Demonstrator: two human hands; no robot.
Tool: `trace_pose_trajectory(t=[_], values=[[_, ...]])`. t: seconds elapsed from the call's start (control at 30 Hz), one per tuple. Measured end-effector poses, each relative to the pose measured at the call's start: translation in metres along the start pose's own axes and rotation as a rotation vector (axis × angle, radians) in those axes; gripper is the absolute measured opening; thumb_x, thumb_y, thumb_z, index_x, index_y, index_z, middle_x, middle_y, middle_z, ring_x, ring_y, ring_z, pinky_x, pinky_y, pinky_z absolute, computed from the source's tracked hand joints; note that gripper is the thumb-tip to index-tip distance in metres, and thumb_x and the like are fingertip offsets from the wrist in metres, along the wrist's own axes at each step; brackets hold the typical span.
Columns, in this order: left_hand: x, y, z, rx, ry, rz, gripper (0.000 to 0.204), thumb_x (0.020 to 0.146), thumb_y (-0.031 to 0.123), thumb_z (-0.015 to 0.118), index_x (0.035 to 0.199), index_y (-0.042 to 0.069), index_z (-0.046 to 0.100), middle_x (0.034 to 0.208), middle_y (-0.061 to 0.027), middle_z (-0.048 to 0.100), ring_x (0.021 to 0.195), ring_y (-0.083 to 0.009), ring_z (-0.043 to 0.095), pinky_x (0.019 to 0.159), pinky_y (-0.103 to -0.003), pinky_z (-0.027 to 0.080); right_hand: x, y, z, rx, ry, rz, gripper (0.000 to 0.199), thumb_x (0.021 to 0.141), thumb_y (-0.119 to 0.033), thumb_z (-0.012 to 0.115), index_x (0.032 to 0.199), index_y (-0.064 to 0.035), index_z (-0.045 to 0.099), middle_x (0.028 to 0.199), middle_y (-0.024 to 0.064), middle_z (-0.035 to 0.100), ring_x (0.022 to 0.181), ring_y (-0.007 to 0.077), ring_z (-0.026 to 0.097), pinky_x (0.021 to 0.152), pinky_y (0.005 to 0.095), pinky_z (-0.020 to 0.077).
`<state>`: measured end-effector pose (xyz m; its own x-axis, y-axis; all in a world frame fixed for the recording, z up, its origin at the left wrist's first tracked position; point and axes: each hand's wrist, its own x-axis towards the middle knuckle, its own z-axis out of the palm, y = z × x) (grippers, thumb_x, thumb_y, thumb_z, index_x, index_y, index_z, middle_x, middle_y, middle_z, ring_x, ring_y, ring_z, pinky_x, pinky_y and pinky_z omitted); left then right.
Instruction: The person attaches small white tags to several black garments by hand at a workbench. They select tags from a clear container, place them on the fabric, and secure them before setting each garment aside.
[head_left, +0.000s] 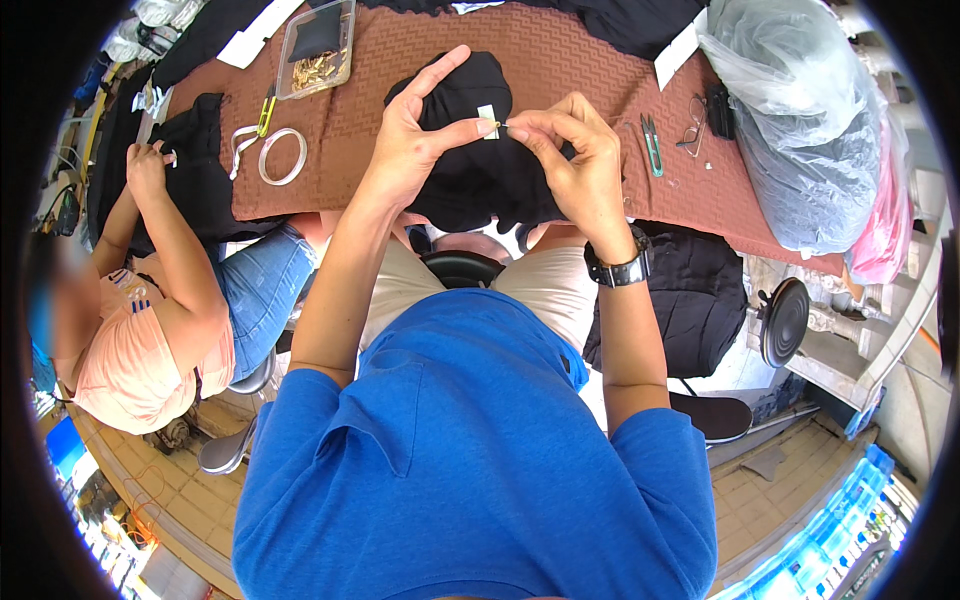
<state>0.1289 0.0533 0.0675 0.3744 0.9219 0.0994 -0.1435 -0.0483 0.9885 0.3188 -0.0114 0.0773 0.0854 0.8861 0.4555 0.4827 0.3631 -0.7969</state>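
The right hand [580, 150] is closed in a fingertip pinch on a small gold-and-dark piece [503, 126], thumb and forefinger meeting close to its end, which probably gives fine control over something so slight. Against that pinch, on its left, lies a pale tag [488, 118], with the thumb of the left hand [415, 140] laid across it, seemingly to steady it. The left index finger stretches away from the thumb, perhaps to leave a view of the tag; the other left fingers are hidden, so whether they close from below cannot be told. The black cloth [460, 90] lies directly under both hands and drapes over the near table edge, so the brown tablecloth [330, 150] likely bears part of its weight.

Right of the grip, green-handled snips [652, 145] lie within easy reach, with eyeglasses [692, 128] just beyond them. To its left are a clear ring [262, 158] and yellow snips [266, 113]; past these a clear box [345, 68] holds loose gold-coloured pieces [318, 72], its walls presumably stopping them from scattering. Farther out, a bulky grey plastic bag [800, 130] stands far right, and a co-worker's hands [148, 165] rest by more dark fabric [195, 140] far left.
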Motion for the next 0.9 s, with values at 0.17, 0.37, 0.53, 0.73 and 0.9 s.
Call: trace_pose_trajectory(t=[0.17,0.37,0.53,0.73,0.9], values=[[0.000,-0.001,-0.001,0.034,-0.008,0.008,0.077,0.077,-0.007,0.079,0.148,0.001,0.048,0.135,-0.0102,0.060,0.118,-0.0150,0.061,0.104,-0.030,0.049,0.000,0.006,-0.001,0.068,-0.028,0.051,0.011,0.082,-0.004,0.079,0.093,-0.0068,0.080,0.076,0.0045,0.062,0.068,0.0156,0.058,0.061,0.0291,0.0454],[0.001,-0.004,0.001,0.021,-0.012,-0.003,0.077,0.077,-0.007,0.079,0.148,0.002,0.048,0.135,-0.0108,0.060,0.120,-0.0151,0.060,0.105,-0.030,0.048,-0.005,0.018,0.005,0.229,-0.039,0.169,0.008,0.084,-0.005,0.078,0.093,-0.0058,0.079,0.081,0.0032,0.067,0.074,0.0127,0.062,0.065,0.0273,0.0464],[-0.002,-0.001,0.002,-0.103,-0.002,-0.083,0.077,0.077,-0.007,0.079,0.147,0.001,0.049,0.134,-0.0109,0.061,0.119,-0.0153,0.060,0.105,-0.030,0.047,-0.008,0.015,0.007,0.373,-0.021,0.235,0.011,0.088,-0.002,0.074,0.098,-0.0052,0.077,0.089,0.0047,0.069,0.082,0.0137,0.065,0.073,0.0272,0.0498],[0.002,-0.012,0.006,0.136,0.076,0.116,0.078,0.076,-0.003,0.082,0.147,0.001,0.049,0.131,-0.0098,0.063,0.116,-0.0151,0.061,0.103,-0.029,0.047,-0.003,0.005,0.012,0.245,0.027,0.169,0.015,0.087,0.001,0.072,0.101,-0.0025,0.072,0.093,0.0070,0.066,0.083,0.0183,0.065,0.073,0.0308,0.0513],[0.001,-0.010,0.012,0.220,0.092,0.088,0.079,0.075,0.004,0.084,0.146,0.001,0.050,0.138,-0.0142,0.059,0.129,-0.0203,0.054,0.111,-0.033,0.040,-0.001,-0.001,0.016,-0.011,0.009,-0.083,0.017,0.085,0.004,0.071,0.101,-0.0013,0.072,0.092,0.0109,0.061,0.078,0.0262,0.064,0.069,0.0344,0.0517]])
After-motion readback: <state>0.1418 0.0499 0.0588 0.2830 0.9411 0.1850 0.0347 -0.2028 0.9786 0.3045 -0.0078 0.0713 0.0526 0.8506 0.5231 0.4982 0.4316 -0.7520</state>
